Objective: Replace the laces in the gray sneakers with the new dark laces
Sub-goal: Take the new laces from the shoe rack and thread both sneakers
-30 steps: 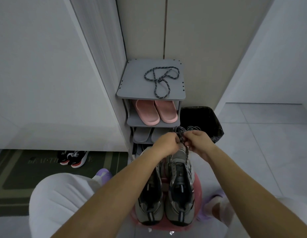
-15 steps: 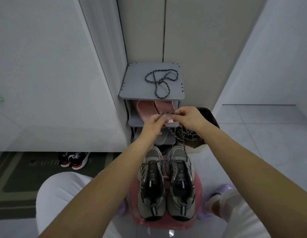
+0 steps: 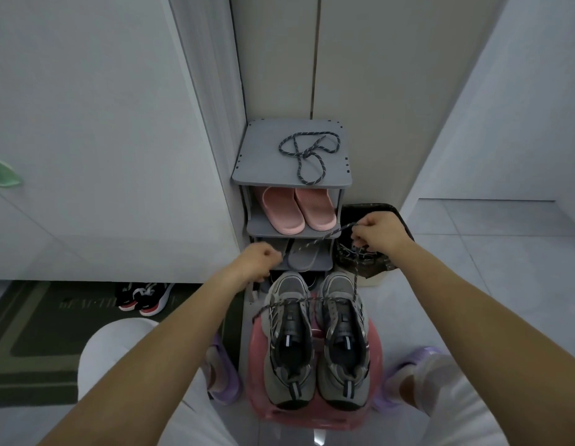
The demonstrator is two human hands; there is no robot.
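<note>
Two gray sneakers stand side by side on a pink stool (image 3: 374,410), the left sneaker (image 3: 287,342) and the right sneaker (image 3: 344,339). A dark speckled lace (image 3: 312,243) runs taut between my hands above the shoes. My left hand (image 3: 260,260) pinches one end. My right hand (image 3: 378,233) grips the other part, from which the lace drops to the sneakers' toe eyelets and crosses both shoes. A second dark lace (image 3: 307,152) lies coiled on top of the gray shoe rack (image 3: 257,170).
Pink slippers (image 3: 296,210) and gray slippers (image 3: 304,255) fill the rack's shelves. A black bin (image 3: 363,262) holding old laces stands right of the rack. Black-red shoes (image 3: 144,296) sit on a green mat (image 3: 32,333) at left. My knees and purple slippers flank the stool.
My hands have pulled apart, the left moving down-left and the right staying up right, stretching the lace taut. A second ago both hands were together just above the sneakers.
</note>
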